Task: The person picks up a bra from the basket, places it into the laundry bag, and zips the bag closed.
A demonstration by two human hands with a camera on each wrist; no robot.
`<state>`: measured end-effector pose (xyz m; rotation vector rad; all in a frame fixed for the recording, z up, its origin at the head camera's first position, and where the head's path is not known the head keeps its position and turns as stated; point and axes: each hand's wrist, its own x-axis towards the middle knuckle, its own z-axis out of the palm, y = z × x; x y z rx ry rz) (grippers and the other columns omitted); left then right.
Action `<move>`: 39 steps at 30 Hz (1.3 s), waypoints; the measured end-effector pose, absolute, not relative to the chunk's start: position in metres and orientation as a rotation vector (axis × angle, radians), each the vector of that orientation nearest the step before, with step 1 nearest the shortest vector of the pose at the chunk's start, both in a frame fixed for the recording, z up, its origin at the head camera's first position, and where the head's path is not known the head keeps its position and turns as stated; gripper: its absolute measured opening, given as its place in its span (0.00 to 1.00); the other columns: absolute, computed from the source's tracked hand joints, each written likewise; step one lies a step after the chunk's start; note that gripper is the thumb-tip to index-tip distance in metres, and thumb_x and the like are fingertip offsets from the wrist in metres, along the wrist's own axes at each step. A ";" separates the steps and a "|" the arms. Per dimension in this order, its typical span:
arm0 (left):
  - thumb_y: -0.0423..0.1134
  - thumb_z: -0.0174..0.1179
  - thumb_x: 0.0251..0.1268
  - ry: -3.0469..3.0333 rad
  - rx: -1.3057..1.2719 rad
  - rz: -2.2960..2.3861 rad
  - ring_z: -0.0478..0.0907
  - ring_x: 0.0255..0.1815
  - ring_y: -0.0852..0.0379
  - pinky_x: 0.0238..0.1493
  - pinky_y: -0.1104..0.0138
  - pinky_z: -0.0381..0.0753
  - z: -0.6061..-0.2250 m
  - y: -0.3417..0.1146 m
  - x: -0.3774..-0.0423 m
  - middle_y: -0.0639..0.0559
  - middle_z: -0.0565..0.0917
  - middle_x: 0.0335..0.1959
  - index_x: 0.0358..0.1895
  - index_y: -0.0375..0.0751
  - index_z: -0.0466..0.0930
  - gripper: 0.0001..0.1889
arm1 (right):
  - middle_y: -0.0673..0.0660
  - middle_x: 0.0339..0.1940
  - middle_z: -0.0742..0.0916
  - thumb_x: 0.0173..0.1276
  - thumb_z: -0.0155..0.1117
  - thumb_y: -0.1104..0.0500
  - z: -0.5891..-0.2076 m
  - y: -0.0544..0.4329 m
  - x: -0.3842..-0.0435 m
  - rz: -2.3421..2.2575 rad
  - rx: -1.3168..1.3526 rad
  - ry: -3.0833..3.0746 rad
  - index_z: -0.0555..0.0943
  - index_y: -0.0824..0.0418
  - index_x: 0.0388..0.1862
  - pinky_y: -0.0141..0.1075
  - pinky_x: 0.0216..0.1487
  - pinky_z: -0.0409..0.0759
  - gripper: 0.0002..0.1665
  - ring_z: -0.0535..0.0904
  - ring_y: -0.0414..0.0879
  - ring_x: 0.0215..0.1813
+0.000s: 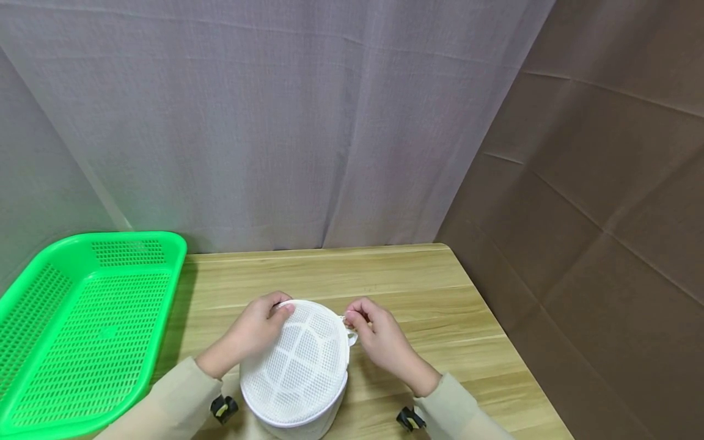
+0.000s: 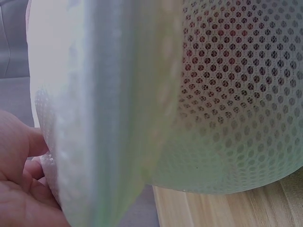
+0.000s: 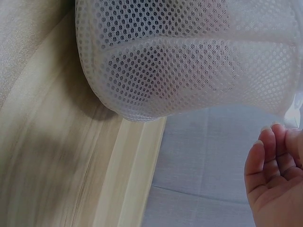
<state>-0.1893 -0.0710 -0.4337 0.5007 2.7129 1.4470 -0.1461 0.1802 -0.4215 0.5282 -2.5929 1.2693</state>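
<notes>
A round white mesh laundry bag [image 1: 297,366] stands on the table in front of me, its circular top tilted toward the camera. On the top's upper left edge my left hand [image 1: 255,330] grips the rim, thumb lying over the mesh. At the opposite edge, my right hand [image 1: 381,339] pinches the zipper end between thumb and fingers, which largely hide it. A small white loop [image 1: 352,338] sticks out just below those fingertips. Through the bag's side mesh [image 3: 137,61] in the right wrist view, something dark shows. The left wrist view has the rim band [image 2: 118,94] close up and blurred.
A green plastic basket [image 1: 177,269] with slotted walls stands at the left of the wooden table [image 1: 440,287]. Grey cloth [image 1: 247,122] hangs behind the table, and a brown covering [image 1: 605,214] rises along its right side.
</notes>
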 end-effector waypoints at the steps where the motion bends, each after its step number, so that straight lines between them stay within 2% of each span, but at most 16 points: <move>1: 0.39 0.56 0.71 2.714 0.504 1.452 0.74 0.35 0.56 0.42 0.59 0.75 -0.434 -0.072 -0.190 0.53 0.81 0.33 0.41 0.42 0.81 0.06 | 0.41 0.30 0.80 0.73 0.57 0.59 -0.422 0.180 -0.146 1.269 0.530 -2.592 0.77 0.52 0.35 0.34 0.39 0.78 0.05 0.77 0.38 0.36; 11: 0.39 0.55 0.73 2.707 0.422 1.499 0.75 0.35 0.56 0.41 0.58 0.76 -0.436 -0.080 -0.196 0.50 0.82 0.35 0.44 0.37 0.81 0.10 | 0.40 0.32 0.81 0.72 0.58 0.59 -0.425 0.182 -0.147 1.226 0.538 -2.591 0.78 0.51 0.36 0.35 0.40 0.78 0.04 0.77 0.38 0.37; 17: 0.39 0.55 0.72 2.685 0.373 1.527 0.76 0.36 0.56 0.43 0.59 0.76 -0.438 -0.080 -0.196 0.50 0.82 0.35 0.43 0.38 0.81 0.09 | 0.40 0.31 0.80 0.73 0.57 0.56 -0.425 0.181 -0.146 1.211 0.548 -2.592 0.78 0.50 0.36 0.34 0.39 0.78 0.04 0.76 0.37 0.36; 22: 0.39 0.55 0.72 2.655 0.351 1.557 0.76 0.36 0.56 0.43 0.60 0.75 -0.438 -0.079 -0.196 0.50 0.82 0.35 0.43 0.38 0.81 0.09 | 0.40 0.32 0.81 0.73 0.57 0.57 -0.425 0.182 -0.147 1.249 0.515 -2.598 0.78 0.51 0.36 0.34 0.40 0.78 0.04 0.77 0.38 0.37; 28: 0.39 0.54 0.73 2.625 0.310 1.607 0.75 0.37 0.55 0.44 0.60 0.74 -0.437 -0.078 -0.197 0.50 0.81 0.35 0.43 0.38 0.81 0.09 | 0.44 0.33 0.82 0.74 0.56 0.57 -0.426 0.183 -0.149 1.309 0.464 -2.600 0.78 0.52 0.38 0.35 0.40 0.78 0.04 0.77 0.40 0.38; 34: 0.38 0.49 0.75 2.489 0.150 1.784 0.73 0.39 0.53 0.44 0.63 0.72 -0.439 -0.082 -0.202 0.47 0.79 0.36 0.47 0.33 0.78 0.12 | 0.48 0.42 0.83 0.75 0.54 0.52 -0.426 0.188 -0.151 1.310 0.392 -2.570 0.78 0.51 0.46 0.40 0.48 0.78 0.08 0.78 0.40 0.45; 37: 0.38 0.45 0.77 2.401 0.048 1.870 0.72 0.44 0.51 0.46 0.62 0.72 -0.440 -0.085 -0.205 0.43 0.77 0.42 0.51 0.30 0.75 0.15 | 0.46 0.47 0.82 0.75 0.55 0.51 -0.426 0.190 -0.152 1.333 0.359 -2.562 0.77 0.52 0.52 0.41 0.53 0.77 0.12 0.78 0.41 0.50; 39: 0.37 0.42 0.78 2.338 0.004 1.928 0.71 0.49 0.50 0.52 0.61 0.71 -0.440 -0.085 -0.206 0.40 0.75 0.48 0.55 0.28 0.71 0.16 | 0.46 0.50 0.81 0.75 0.55 0.50 -0.426 0.191 -0.152 1.350 0.335 -2.575 0.76 0.51 0.56 0.41 0.54 0.76 0.15 0.77 0.41 0.52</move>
